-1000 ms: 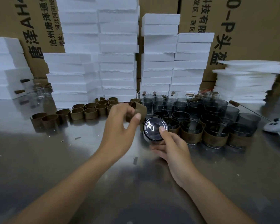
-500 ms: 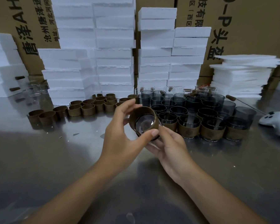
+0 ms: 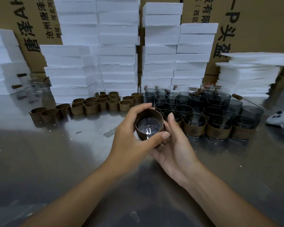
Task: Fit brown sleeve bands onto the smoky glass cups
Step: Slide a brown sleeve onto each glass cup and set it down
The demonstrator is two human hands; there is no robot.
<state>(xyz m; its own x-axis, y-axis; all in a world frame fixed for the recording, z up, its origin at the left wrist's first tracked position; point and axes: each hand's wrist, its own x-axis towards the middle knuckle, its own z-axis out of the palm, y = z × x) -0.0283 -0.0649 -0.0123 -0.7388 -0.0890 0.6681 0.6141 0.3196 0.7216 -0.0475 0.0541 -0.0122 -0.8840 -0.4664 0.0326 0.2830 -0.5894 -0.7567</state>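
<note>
At the centre of the frame, above the steel table [image 3: 56,161], a smoky glass cup [image 3: 147,130] is held tilted with one end turned toward the camera; whether that end is the mouth or the base cannot be told. A brown sleeve band [image 3: 152,113] is already ringed round its wall. The step in hand is judged to be the seating of the band. It is best pushed evenly all round and kept square to the glass, so that no edge rides up. The band is gripped by the left hand [image 3: 129,143], with the thumb at the lower right and the fingers curled over the top, closed partway round it. The cup is cradled from the lower right by the right hand [image 3: 177,149], with the index finger laid along the band's side; the other fingers are hidden behind the cup.
</note>
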